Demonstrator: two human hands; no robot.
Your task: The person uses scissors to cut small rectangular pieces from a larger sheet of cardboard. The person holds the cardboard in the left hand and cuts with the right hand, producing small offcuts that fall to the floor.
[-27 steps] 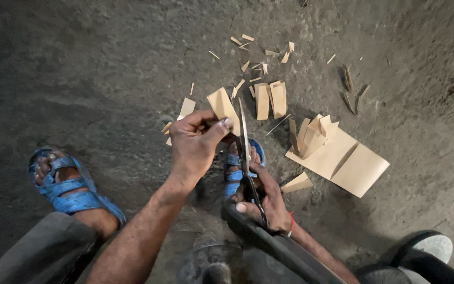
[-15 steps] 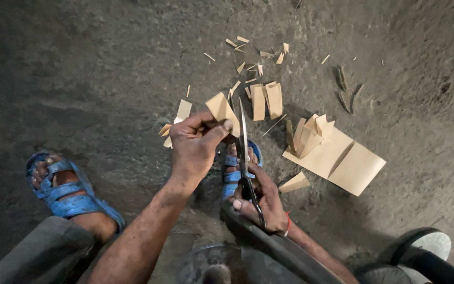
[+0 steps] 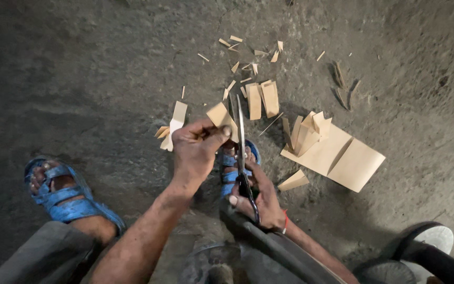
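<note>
One small tan card piece (image 3: 219,117) is pinched in the closed left hand (image 3: 194,152), as it was a moment earlier; little has shifted. Scissors (image 3: 241,152) gripped in the right hand (image 3: 261,202) are held beside it, blades nearly closed, above scattered offcuts (image 3: 261,97).
</note>
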